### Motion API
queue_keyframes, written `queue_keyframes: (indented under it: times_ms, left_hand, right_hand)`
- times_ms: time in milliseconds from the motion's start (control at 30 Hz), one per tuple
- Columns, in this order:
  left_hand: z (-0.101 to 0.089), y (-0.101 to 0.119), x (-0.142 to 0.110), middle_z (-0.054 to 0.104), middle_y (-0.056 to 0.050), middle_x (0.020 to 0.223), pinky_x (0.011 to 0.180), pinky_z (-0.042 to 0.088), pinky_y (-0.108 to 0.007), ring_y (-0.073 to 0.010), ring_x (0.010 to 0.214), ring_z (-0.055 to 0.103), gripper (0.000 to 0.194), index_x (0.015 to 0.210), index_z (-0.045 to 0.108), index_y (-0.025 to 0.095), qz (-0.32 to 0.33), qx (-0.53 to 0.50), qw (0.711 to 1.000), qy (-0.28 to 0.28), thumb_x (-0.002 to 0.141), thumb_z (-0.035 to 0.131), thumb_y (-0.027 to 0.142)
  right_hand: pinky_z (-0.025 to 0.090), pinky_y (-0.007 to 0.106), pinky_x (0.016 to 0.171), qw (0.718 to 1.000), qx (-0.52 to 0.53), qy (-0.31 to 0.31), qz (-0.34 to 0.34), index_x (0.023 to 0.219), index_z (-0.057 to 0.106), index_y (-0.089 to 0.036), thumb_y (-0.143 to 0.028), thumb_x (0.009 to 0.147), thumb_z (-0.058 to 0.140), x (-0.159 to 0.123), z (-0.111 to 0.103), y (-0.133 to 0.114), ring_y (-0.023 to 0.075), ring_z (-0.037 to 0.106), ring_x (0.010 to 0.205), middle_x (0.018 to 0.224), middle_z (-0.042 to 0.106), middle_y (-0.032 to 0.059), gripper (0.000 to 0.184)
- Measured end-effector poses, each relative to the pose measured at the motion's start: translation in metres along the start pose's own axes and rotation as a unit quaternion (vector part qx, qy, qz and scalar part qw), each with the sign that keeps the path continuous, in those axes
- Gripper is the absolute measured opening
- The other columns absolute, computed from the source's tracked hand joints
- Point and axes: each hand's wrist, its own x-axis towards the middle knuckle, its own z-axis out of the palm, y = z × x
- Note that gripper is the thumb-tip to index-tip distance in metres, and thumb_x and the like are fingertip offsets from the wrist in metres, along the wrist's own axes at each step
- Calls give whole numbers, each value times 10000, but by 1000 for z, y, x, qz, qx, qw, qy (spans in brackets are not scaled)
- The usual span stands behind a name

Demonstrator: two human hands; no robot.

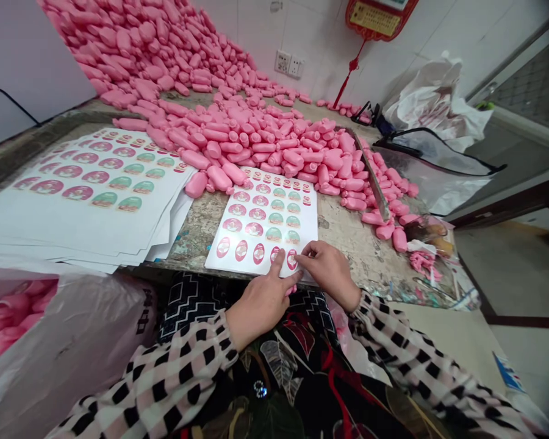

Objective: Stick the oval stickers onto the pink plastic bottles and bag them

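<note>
A white sticker sheet [265, 222] with rows of red, pink and green oval labels lies at the near edge of the worn table [348, 238]. My left hand [260, 302] rests at the sheet's near edge, forefinger stretched onto it, other fingers curled around something pink that is mostly hidden. My right hand [332, 268] pinches at a red label in the sheet's bottom row, fingertips pressed together. A big heap of pink bottles [238, 137] covers the table behind the sheet.
A stack of more sticker sheets [86, 195] lies at the left. A plastic bag with pink bottles [9, 323] sits at my lower left. White bags [439, 110] stand at the right, past a metal bar [370, 177].
</note>
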Motion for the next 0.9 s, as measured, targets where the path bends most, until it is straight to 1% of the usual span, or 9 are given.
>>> queue_keyframes:
  times_ms: [167, 333, 400, 500, 567, 600, 767, 833, 900]
  left_hand:
    - [1, 0, -1, 23, -94, 1514, 879, 452, -439, -302, 1062, 562, 563, 1350, 363, 343, 6, -5, 1000, 15, 818, 453, 183]
    - [-2, -3, -5, 65, -104, 1510, 911, 425, -442, -308, 1086, 545, 526, 1321, 425, 311, 15, -57, 998, 20, 813, 452, 178]
    - [-5, -4, -9, 155, -96, 1496, 950, 392, -431, -305, 1173, 475, 518, 1312, 441, 301, 31, -106, 993, 29, 810, 458, 175]
    - [-14, -3, -19, 474, -77, 1320, 969, 370, -401, -247, 1144, 492, 512, 1313, 438, 295, 42, -245, 967, 61, 811, 500, 223]
    - [-21, -2, -23, 615, -65, 1088, 858, 444, -349, -202, 951, 577, 484, 1294, 461, 272, -12, -395, 914, 88, 817, 528, 323]
    - [-25, -2, -23, 636, -62, 985, 765, 473, -313, -178, 835, 591, 470, 1276, 477, 255, -51, -482, 869, 99, 825, 517, 381]
    - [-38, -5, -15, 579, -37, 784, 524, 440, -224, -108, 594, 529, 402, 1096, 551, 177, -157, -805, 559, 121, 847, 454, 478]
    - [-39, -7, -12, 573, -42, 838, 513, 445, -225, -112, 621, 543, 351, 1025, 567, 166, -181, -841, 491, 137, 839, 489, 453]
    - [-39, -8, -10, 567, -52, 863, 495, 441, -218, -113, 632, 549, 337, 1009, 574, 152, -193, -852, 466, 144, 846, 488, 434]
  right_hand:
    - [257, 245, 518, 1000, 19, 23, -9, 665, 651, -248, -464, 695, 590, 1, -10, -4, 134, 510, 601, 699, 631, -15, 227]
    - [275, 240, 494, 986, 164, 19, 9, 657, 640, -210, -508, 652, 629, 6, -5, 10, 124, 462, 527, 582, 577, -15, 297]
    - [292, 239, 495, 969, 244, 20, 19, 652, 628, -191, -514, 633, 651, 7, 1, 17, 116, 443, 512, 557, 553, -18, 324]
    - [322, 239, 514, 923, 383, 27, 36, 643, 603, -172, -487, 604, 698, 7, 7, 22, 103, 435, 521, 576, 546, -23, 331]
    - [343, 238, 539, 884, 466, 33, 38, 647, 591, -168, -451, 604, 719, 2, 7, 18, 98, 446, 546, 610, 556, -25, 314]
    - [352, 238, 552, 866, 497, 33, 34, 657, 589, -168, -431, 613, 724, -2, 5, 13, 97, 453, 561, 629, 562, -25, 298]
    - [372, 236, 590, 837, 547, -31, -10, 675, 593, -178, -358, 654, 723, -31, 0, -25, 96, 478, 603, 656, 570, -31, 223]
    - [375, 235, 600, 841, 537, -57, -26, 661, 595, -177, -346, 654, 725, -40, 2, -36, 92, 476, 603, 639, 563, -35, 214]
    - [378, 236, 602, 842, 534, -71, -29, 654, 594, -176, -346, 650, 727, -44, 6, -43, 92, 475, 600, 631, 561, -37, 215]
